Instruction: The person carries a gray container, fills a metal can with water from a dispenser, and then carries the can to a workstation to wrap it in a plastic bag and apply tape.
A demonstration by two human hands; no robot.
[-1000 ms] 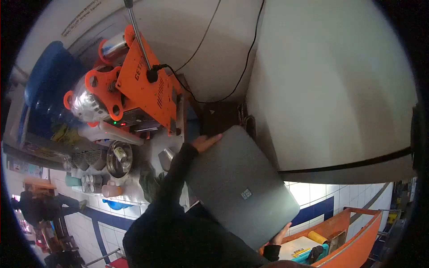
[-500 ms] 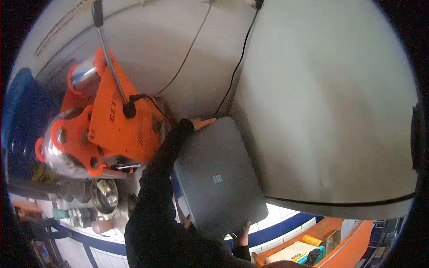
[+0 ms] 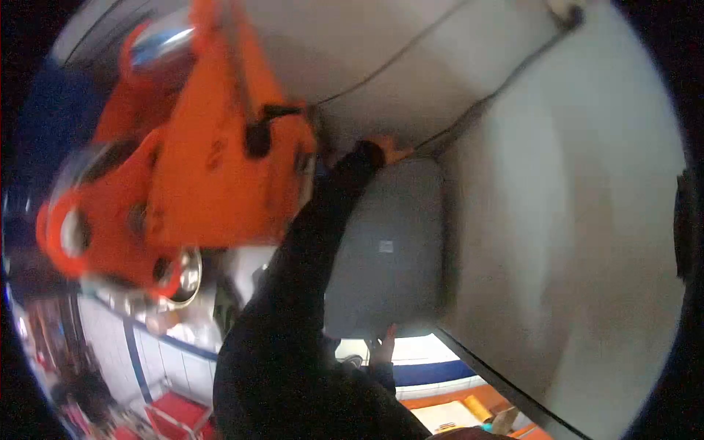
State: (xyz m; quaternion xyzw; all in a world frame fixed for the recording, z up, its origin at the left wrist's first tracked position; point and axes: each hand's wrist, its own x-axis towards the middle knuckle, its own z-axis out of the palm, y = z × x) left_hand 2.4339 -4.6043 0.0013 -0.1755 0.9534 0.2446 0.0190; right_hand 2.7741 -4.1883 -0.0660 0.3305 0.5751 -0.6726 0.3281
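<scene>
A grey, flat case [image 3: 385, 282] with rounded corners and a small pale square mark stands tilted in the corner between the walls. My left hand [image 3: 390, 149] grips its far edge, with the long dark sleeve reaching across from below. At the near edge, my right hand [image 3: 383, 346] holds the case, fingers up against its lower side. Both hands are blurred, and part of the fingers is hidden. An orange lever machine [image 3: 213, 176] with round openings stands just left of the left forearm.
A dark cable [image 3: 484, 99] and a thinner cord [image 3: 385, 66] run along the wall behind the case. A pale panel [image 3: 579, 220] rises at the right. Below are an orange surface [image 3: 433, 400], a metal bowl [image 3: 189, 279] and a red chair [image 3: 176, 414].
The view has swung, so the orange machine looks larger and closer. The case, with both hands on it, appears farther up and more upright in the picture.
</scene>
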